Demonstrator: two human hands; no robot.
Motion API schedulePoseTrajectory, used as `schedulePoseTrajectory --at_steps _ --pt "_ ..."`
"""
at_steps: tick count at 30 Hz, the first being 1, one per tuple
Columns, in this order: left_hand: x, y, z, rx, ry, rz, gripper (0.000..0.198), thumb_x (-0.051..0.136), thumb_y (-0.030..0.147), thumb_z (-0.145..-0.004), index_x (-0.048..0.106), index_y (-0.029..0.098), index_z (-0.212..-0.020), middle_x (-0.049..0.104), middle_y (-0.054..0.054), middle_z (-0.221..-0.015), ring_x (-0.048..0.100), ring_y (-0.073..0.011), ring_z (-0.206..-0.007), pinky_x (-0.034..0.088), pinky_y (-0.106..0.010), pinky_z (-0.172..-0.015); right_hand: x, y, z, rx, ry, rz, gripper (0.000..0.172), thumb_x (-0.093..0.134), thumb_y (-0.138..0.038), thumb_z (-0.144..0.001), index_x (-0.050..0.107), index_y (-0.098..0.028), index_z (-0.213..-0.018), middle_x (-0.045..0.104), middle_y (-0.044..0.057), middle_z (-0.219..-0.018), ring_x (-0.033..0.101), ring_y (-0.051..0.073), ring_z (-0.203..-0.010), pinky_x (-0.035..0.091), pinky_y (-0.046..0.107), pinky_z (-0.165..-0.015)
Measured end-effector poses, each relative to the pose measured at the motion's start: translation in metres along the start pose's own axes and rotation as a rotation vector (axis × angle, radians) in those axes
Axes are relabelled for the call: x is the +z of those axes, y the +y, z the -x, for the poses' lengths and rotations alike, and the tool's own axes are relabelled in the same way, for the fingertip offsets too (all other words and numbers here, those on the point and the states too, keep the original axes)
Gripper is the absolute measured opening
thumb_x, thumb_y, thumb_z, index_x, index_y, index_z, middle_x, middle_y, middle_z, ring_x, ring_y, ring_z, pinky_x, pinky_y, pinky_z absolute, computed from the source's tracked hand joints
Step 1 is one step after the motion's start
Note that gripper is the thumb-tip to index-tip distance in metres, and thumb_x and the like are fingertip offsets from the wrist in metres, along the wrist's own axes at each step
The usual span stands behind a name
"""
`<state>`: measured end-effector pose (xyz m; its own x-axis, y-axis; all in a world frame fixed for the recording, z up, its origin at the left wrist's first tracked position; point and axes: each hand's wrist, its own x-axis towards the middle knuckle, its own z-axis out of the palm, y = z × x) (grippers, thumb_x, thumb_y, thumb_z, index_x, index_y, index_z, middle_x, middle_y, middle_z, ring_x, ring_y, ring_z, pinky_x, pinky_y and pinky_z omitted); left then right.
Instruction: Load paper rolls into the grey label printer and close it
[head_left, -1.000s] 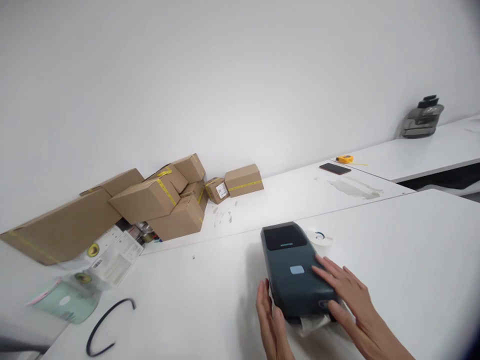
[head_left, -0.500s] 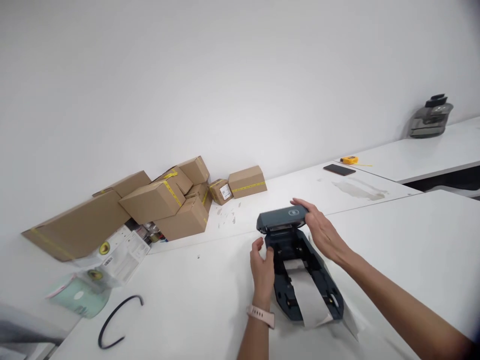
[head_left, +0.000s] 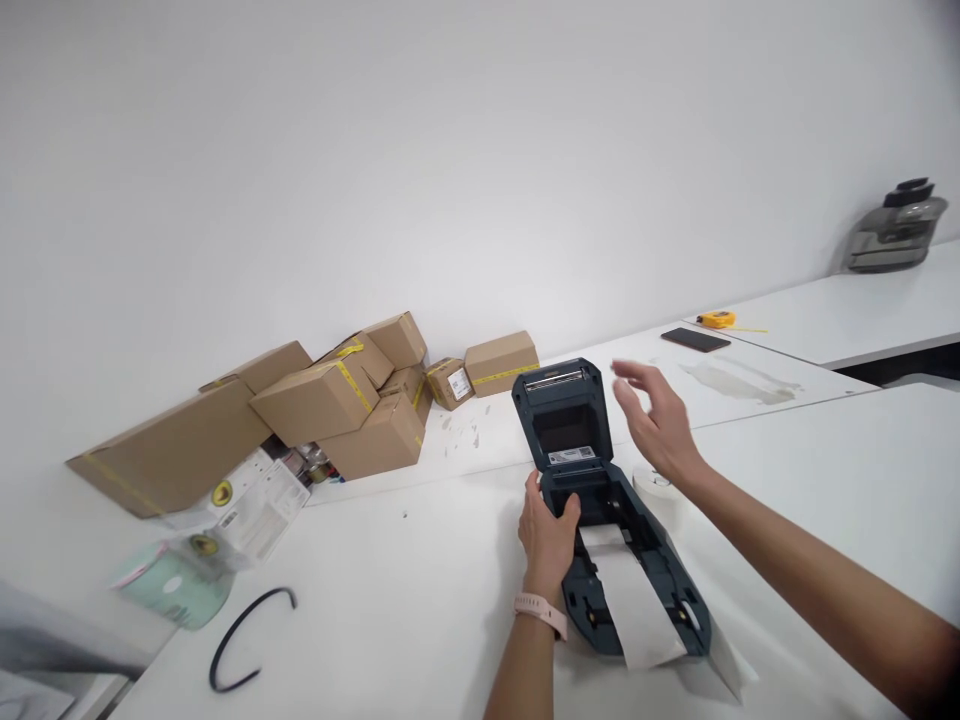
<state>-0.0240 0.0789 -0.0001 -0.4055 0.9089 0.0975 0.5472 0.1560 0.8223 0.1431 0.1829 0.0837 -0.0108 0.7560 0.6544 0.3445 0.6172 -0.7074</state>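
Note:
A dark blue label printer (head_left: 667, 565) sits on the white table with its lid (head_left: 564, 405) swung up. A strip of white label paper (head_left: 634, 605) lies lengthwise in the printer's bed and hangs over its near end. My left hand (head_left: 549, 535) holds the printer's left side wall near the hinge, thumb inside and fingers outside. To the right of the raised lid, my right hand (head_left: 660, 420) is in the air, fingers apart, holding nothing. A white paper roll (head_left: 656, 490) stands beside the printer's right side, partly hidden by it.
Cardboard boxes (head_left: 322, 395) are piled against the wall at the left. In front lie a plastic bag with papers (head_left: 255, 510), a mint-green pouch (head_left: 180, 585) and a black headband-like hoop (head_left: 238, 635). Farther right are a phone (head_left: 695, 340), a yellow tape measure (head_left: 716, 320) and a clear jug (head_left: 892, 235).
The printer's lid has swung farther up and back, now showing its underside. My right hand has let go of it. My left hand has closed on the printer's side wall.

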Motion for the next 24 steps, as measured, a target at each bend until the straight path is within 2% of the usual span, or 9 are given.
schedulePoseTrajectory --at_steps 1,3,5,6,9,12,18,20,24 --pt "0.000 0.000 0.000 0.003 0.002 -0.003 0.064 0.057 0.047 -0.086 0.040 0.021 -0.143 0.057 -0.013 -0.140 0.051 -0.0283 -0.131 0.038 -0.039 -0.105 -0.001 0.000 0.012 -0.095 -0.072 0.090 0.042 0.029 -0.045 -0.102 0.057 -0.022 -0.123 0.065 0.012 -0.124 0.060 0.027 -0.115 0.046 0.044 -0.100" --pt "0.002 -0.001 -0.001 0.010 0.007 -0.010 0.063 0.056 0.045 -0.086 0.041 0.019 -0.142 0.057 -0.014 -0.140 0.052 -0.0290 -0.130 0.039 -0.040 -0.105 0.000 0.003 0.036 -0.289 -0.394 0.282 0.041 0.028 -0.033 -0.102 0.067 -0.022 -0.097 0.072 0.009 -0.098 0.066 0.024 -0.094 0.049 0.040 -0.090" --pt "0.003 -0.001 -0.003 0.017 0.012 -0.016 0.063 0.056 0.043 -0.086 0.041 0.018 -0.142 0.058 -0.014 -0.139 0.053 -0.0291 -0.129 0.039 -0.040 -0.104 0.008 0.009 0.055 -0.401 -0.722 0.399 0.037 0.036 -0.025 -0.098 0.069 -0.021 -0.080 0.073 0.007 -0.083 0.067 0.022 -0.083 0.047 0.040 -0.091" --pt "0.003 -0.001 -0.003 0.020 0.014 -0.019 0.062 0.055 0.042 -0.087 0.041 0.018 -0.142 0.058 -0.014 -0.139 0.053 -0.0289 -0.128 0.040 -0.039 -0.104 0.013 0.013 0.061 -0.426 -0.808 0.427 0.034 0.042 -0.021 -0.095 0.069 -0.021 -0.074 0.073 0.008 -0.079 0.067 0.023 -0.081 0.044 0.041 -0.095" --pt "0.004 -0.002 -0.004 0.023 0.016 -0.030 0.063 0.055 0.042 -0.087 0.040 0.017 -0.143 0.059 -0.016 -0.138 0.055 -0.0290 -0.127 0.041 -0.039 -0.103 0.030 0.022 0.070 -0.462 -0.954 0.501 0.027 0.051 -0.012 -0.084 0.070 -0.018 -0.065 0.073 0.010 -0.071 0.068 0.025 -0.083 0.033 0.047 -0.107" --pt "0.004 -0.002 -0.002 0.035 0.010 -0.038 0.061 0.052 0.038 -0.089 0.038 0.016 -0.144 0.060 -0.016 -0.136 0.057 -0.0294 -0.124 0.042 -0.040 -0.102 0.038 0.025 0.070 -0.477 -1.067 0.558 0.023 0.053 -0.010 -0.080 0.073 -0.016 -0.070 0.075 0.011 -0.074 0.069 0.025 -0.082 0.026 0.050 -0.111" --pt "0.002 -0.002 -0.002 0.071 -0.012 -0.049 0.061 0.036 0.027 -0.095 0.024 0.015 -0.153 0.060 -0.018 -0.137 0.058 -0.0293 -0.126 0.041 -0.040 -0.102 0.029 0.022 0.065 -0.428 -1.168 0.561 0.028 0.048 -0.023 -0.090 0.073 -0.012 -0.093 0.075 0.015 -0.082 0.070 0.028 -0.083 0.024 0.055 -0.109" --pt "0.000 -0.003 -0.004 0.064 -0.026 -0.047 0.062 0.037 0.028 -0.094 0.024 0.015 -0.154 0.061 -0.017 -0.137 0.058 -0.0300 -0.126 0.041 -0.040 -0.102 0.026 0.022 0.064 -0.409 -1.197 0.530 0.027 0.053 -0.028 -0.088 0.073 -0.013 -0.096 0.075 0.016 -0.088 0.068 0.031 -0.092 0.024 0.057 -0.109" --pt "-0.002 -0.003 -0.006 0.028 -0.041 -0.027 0.063 0.041 0.028 -0.093 0.027 0.018 -0.153 0.058 -0.013 -0.142 0.058 -0.0269 -0.126 0.042 -0.036 -0.102 0.025 0.018 0.059 -0.370 -1.235 0.433 0.022 0.063 -0.030 -0.078 0.075 -0.016 -0.091 0.074 0.016 -0.098 0.062 0.037 -0.109 0.022 0.062 -0.108"
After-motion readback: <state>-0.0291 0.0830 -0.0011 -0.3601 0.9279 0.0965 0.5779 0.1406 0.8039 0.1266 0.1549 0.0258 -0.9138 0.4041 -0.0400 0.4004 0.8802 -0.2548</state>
